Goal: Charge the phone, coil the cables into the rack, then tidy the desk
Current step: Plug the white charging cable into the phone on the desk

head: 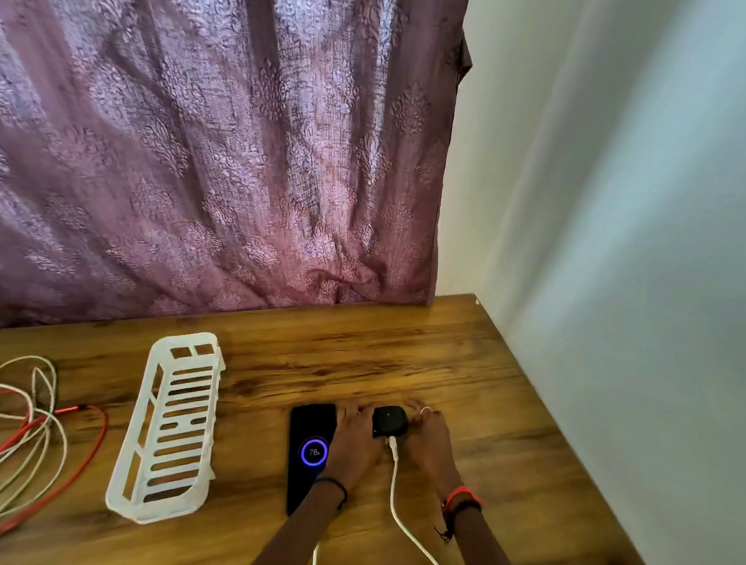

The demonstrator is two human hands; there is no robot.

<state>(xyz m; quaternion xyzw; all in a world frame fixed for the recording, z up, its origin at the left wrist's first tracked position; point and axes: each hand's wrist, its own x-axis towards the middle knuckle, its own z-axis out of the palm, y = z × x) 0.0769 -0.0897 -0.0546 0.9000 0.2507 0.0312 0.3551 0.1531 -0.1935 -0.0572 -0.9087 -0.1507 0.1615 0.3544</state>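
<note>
Phone [308, 453] lies flat on the surface [402, 354], screen up, with a ring reading 78, so I judge it is already charging. One black charger block [391, 421] sits just right of it, with one white lead [397, 502] plugged into its near face. A second white stretch below the phone is probably the same lead.

Left hand [355, 442] rests across the phone's right edge, fingers straight, touching the block's left side. Right hand [429, 443] lies against the block's right side; I cannot tell whether it is gripping or only touching. The two hands flank the block, likely to square it up or seat the plug.

One white slotted rack [170, 431] stands well left, with nothing in it. Loose cables [13, 426] lie tangled further left, not yet coiled. Red and white strands show, but the tangle is too dense to count them.
</note>
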